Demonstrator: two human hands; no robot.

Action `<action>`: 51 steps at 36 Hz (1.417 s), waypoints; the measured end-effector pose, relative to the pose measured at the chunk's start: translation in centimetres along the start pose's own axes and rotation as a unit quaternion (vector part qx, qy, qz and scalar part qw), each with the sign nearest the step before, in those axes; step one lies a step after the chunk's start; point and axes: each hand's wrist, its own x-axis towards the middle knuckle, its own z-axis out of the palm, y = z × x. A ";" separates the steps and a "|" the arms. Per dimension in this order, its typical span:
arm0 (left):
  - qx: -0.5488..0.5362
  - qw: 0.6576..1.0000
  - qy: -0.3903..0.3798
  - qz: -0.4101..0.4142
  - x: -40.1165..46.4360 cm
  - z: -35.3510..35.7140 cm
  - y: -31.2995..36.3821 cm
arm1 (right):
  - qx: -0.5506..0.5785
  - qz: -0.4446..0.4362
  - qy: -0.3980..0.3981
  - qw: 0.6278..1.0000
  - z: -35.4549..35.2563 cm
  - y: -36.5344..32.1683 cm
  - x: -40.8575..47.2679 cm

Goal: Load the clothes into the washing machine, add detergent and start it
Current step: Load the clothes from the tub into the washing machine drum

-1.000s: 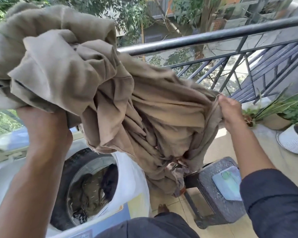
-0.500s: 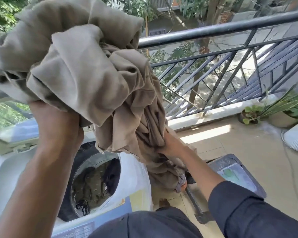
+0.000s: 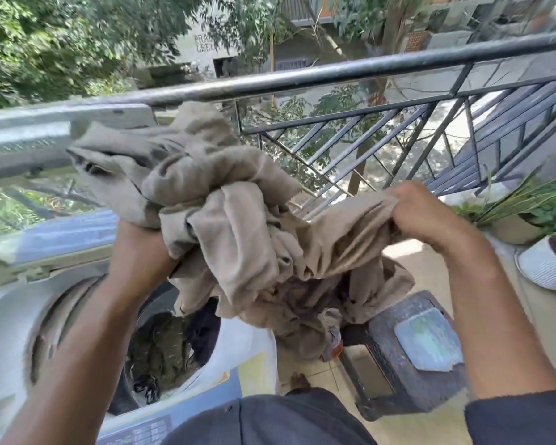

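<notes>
— What is seen around the washing machine [image 3: 247, 348]?

— A sunlit balcony with a railing [image 3: 334, 75] behind it; its drum is open, dark clothes already inside.

— And the beige cloth [image 3: 225, 226]?

— It is held bunched above the drum, gripped from below by the left hand [image 3: 142, 252] and pinched at an edge by the right hand [image 3: 427, 216].

— How might it handle?

— Probably soft, bulky and trailing; it is best gathered at the hanging folds.

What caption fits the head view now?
Both hands, left hand and right hand, hold a beige cloth above the open washing machine.
</notes>
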 end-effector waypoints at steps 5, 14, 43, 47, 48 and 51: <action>-0.019 0.999 -0.023 0.011 -1.1 3.2 0.4 | 0.257 -0.199 0.022 0.946 -2.1 -5.1 -3.5; -0.153 0.956 -0.228 -0.106 -0.2 2.9 -1.0 | 0.241 -0.259 -0.181 0.918 4.3 -11.2 -5.1; -0.264 0.959 0.022 -0.101 -1.3 7.1 -0.2 | 0.285 -0.073 0.085 0.952 9.0 2.6 -1.1; -0.287 0.953 0.060 -0.073 -0.6 6.1 0.7 | 0.245 -0.030 -0.007 0.969 12.7 6.6 -1.2; -0.293 0.951 0.069 -0.069 -0.4 6.0 1.0 | 0.220 -0.026 -0.051 0.974 13.3 7.3 -1.3; -0.308 0.946 0.082 -0.059 0.0 5.6 2.0 | 0.081 -0.019 -0.147 0.986 15.2 8.3 -1.4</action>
